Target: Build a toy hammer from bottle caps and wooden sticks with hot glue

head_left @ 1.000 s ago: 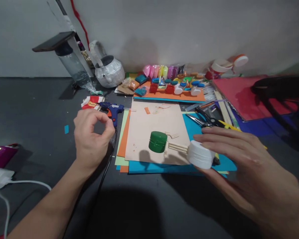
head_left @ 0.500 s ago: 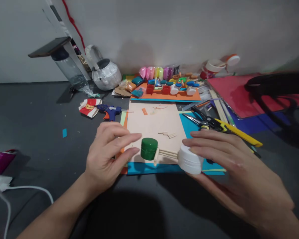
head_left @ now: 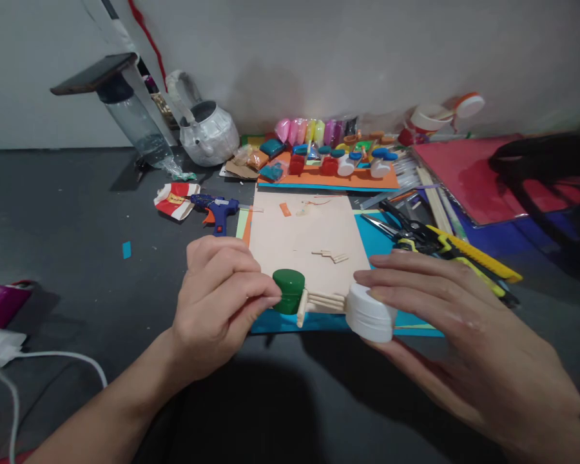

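Note:
My right hand (head_left: 444,322) grips a white piece (head_left: 370,314), which looks like bottle caps stuck together, between thumb and fingers. Thin wooden sticks (head_left: 325,299) run from it to a green piece (head_left: 289,291) of similar shape, with a short stick set crosswise beside the green one. The joined pieces are held above the table. At the left side of the green piece, my left hand (head_left: 222,296) has thumb and forefinger pinched together; whatever is between them, if anything, is hidden.
Beyond my hands, small stick pieces (head_left: 329,256) lie on pale paper (head_left: 299,238). A blue glue gun (head_left: 217,209) is at left, scissors (head_left: 391,229) and a yellow cutter (head_left: 483,254) at right. Behind stand a silver kettle (head_left: 210,138) and cap figures (head_left: 338,162) on orange card.
My left thumb and forefinger have closed from apart into a pinch at the green piece's side. My right hand keeps its hold on the white piece. The view has shifted slightly.

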### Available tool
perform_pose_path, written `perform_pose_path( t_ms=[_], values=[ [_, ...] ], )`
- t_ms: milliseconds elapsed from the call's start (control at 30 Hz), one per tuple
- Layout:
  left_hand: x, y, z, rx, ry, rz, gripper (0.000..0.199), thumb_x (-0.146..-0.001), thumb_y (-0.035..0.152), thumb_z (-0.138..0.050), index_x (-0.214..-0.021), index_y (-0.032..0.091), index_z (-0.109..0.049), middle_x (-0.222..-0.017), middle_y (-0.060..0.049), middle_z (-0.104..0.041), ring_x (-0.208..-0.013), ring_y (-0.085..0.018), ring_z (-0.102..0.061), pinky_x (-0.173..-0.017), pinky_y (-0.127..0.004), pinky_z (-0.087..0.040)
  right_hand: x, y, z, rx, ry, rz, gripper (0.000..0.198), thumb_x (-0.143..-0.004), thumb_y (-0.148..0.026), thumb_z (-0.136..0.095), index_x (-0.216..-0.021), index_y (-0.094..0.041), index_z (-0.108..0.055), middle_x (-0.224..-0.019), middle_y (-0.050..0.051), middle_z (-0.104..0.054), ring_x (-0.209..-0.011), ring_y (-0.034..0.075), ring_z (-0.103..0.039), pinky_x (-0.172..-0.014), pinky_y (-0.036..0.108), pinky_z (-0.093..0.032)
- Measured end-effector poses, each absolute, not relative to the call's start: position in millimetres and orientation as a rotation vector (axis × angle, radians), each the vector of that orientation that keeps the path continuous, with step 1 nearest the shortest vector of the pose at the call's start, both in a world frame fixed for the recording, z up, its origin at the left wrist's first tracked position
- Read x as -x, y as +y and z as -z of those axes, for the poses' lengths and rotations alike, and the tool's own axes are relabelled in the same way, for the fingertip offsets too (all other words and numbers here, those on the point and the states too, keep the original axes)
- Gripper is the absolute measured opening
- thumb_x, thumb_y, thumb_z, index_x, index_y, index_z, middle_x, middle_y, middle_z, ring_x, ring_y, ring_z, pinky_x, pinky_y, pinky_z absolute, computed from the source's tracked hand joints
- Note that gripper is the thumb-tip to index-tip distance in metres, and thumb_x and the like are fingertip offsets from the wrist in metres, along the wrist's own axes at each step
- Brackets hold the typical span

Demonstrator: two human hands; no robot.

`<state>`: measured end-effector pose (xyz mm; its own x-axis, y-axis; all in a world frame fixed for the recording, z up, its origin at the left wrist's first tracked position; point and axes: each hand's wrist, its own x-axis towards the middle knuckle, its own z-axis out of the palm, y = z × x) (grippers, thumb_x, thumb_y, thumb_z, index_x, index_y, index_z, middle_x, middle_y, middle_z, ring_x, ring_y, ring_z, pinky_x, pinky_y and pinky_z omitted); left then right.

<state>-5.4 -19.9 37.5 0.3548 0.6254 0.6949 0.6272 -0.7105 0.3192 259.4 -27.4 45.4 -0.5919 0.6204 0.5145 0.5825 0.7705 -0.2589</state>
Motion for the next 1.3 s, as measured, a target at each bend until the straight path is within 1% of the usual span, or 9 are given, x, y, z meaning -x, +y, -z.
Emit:
perform_pose_path(
  t_ms=[300, 433, 567, 667, 767, 900, 1033, 1200, 1300],
  values=[
    [23.5, -4.8, -25.0, 2.240, -1.406, 1.561, 0.009, -0.088, 0.017, -0.059, -0.086, 0.025, -0.059, -0.081, -0.002, -0.057, -0.087, -0.022, -0.057, -0.083, -0.042, -0.044, -269.6, -26.0, -48.3, 0.945, -2.347, -0.067, 0.031, -0.088, -0.023, -0.061, -0.118, -0.023, -0.058, -0.111, 0.010, -0.070, -0.117, 0.031, -0.059, -0.095, 0.049, -0.053],
    [37.0, 7.1, -23.3, 2.068, -1.658, 1.503, 0.012, -0.091, 0.021, -0.054, -0.080, 0.025, -0.058, -0.081, -0.001, -0.057, -0.087, -0.021, -0.056, -0.083, -0.039, -0.042, -276.7, -24.8, -50.9, 0.978, -2.351, -0.074, 0.034, -0.088, -0.024, -0.062, -0.121, -0.023, -0.056, -0.115, 0.009, -0.069, -0.120, 0.032, -0.056, -0.096, 0.049, -0.052],
    [39.6, 14.0, -18.1, 2.249, -1.649, 1.324, 0.024, -0.092, 0.024, -0.055, -0.069, 0.022, -0.054, -0.072, 0.000, -0.058, -0.075, -0.018, -0.057, -0.079, -0.037, -0.041, -275.2, -27.2, -51.1, 0.978, -2.282, -0.140, 0.039, -0.086, -0.020, -0.064, -0.123, -0.025, -0.055, -0.115, 0.008, -0.068, -0.119, 0.032, -0.057, -0.097, 0.050, -0.050],
    [30.3, 10.4, -16.8, 2.461, -1.548, 1.215, 0.005, -0.089, 0.021, -0.060, -0.094, 0.022, -0.062, -0.090, -0.003, -0.066, -0.091, -0.021, -0.060, -0.088, -0.040, -0.044, -268.8, -30.4, -46.6, 0.978, -2.117, -0.253, 0.041, -0.084, -0.014, -0.066, -0.122, -0.026, -0.056, -0.113, 0.006, -0.068, -0.115, 0.030, -0.059, -0.098, 0.047, -0.050],
    [19.2, 1.2, -18.7, 2.750, -1.452, 1.284, 0.035, -0.088, 0.014, -0.055, -0.122, 0.023, -0.055, -0.107, -0.007, -0.066, -0.111, -0.024, -0.057, -0.098, -0.045, -0.046, -263.7, -32.8, -39.3, 0.993, -1.959, -0.444, 0.040, -0.084, -0.013, -0.067, -0.121, -0.027, -0.058, -0.115, 0.006, -0.066, -0.114, 0.028, -0.059, -0.099, 0.044, -0.049],
    [13.5, -9.5, -20.4, 3.036, -1.402, 1.388, 0.053, -0.083, 0.012, -0.059, -0.134, 0.024, -0.048, -0.126, -0.012, -0.059, -0.128, -0.029, -0.048, -0.106, -0.051, -0.042, -262.7, -34.9, -33.3, 1.065, -1.841, -0.652, 0.035, -0.086, -0.020, -0.068, -0.119, -0.028, -0.060, -0.119, 0.005, -0.064, -0.112, 0.025, -0.061, -0.097, 0.039, -0.050],
    [14.0, -13.9, -18.4, 3.115, -1.443, 1.455, 0.059, -0.080, 0.021, -0.070, -0.134, 0.026, -0.048, -0.130, -0.013, -0.057, -0.130, -0.031, -0.046, -0.108, -0.050, -0.041, -263.0, -36.8, -34.2, 1.140, -1.801, -0.720, 0.029, -0.087, -0.028, -0.069, -0.116, -0.029, -0.063, -0.116, 0.002, -0.067, -0.107, 0.022, -0.064, -0.092, 0.031, -0.052],
    [10.7, -13.8, -16.8, 3.059, -1.434, 1.527, 0.044, -0.083, 0.020, -0.071, -0.124, 0.026, -0.056, -0.119, -0.010, -0.062, -0.120, -0.027, -0.053, -0.102, -0.046, -0.044, -261.2, -35.1, -35.4, 1.195, -1.838, -0.748, 0.027, -0.088, -0.034, -0.068, -0.114, -0.028, -0.063, -0.113, 0.002, -0.068, -0.105, 0.021, -0.066, -0.088, 0.030, -0.053],
    [8.2, -10.8, -14.7, 2.992, -1.436, 1.363, 0.036, -0.085, 0.022, -0.069, -0.119, 0.025, -0.057, -0.115, -0.009, -0.065, -0.116, -0.025, -0.055, -0.099, -0.044, -0.044, -262.2, -28.5, -31.2, 1.241, -1.917, -0.691, 0.029, -0.088, -0.035, -0.067, -0.115, -0.026, -0.061, -0.112, 0.003, -0.069, -0.102, 0.022, -0.066, -0.083, 0.030, -0.054]
  ],
)
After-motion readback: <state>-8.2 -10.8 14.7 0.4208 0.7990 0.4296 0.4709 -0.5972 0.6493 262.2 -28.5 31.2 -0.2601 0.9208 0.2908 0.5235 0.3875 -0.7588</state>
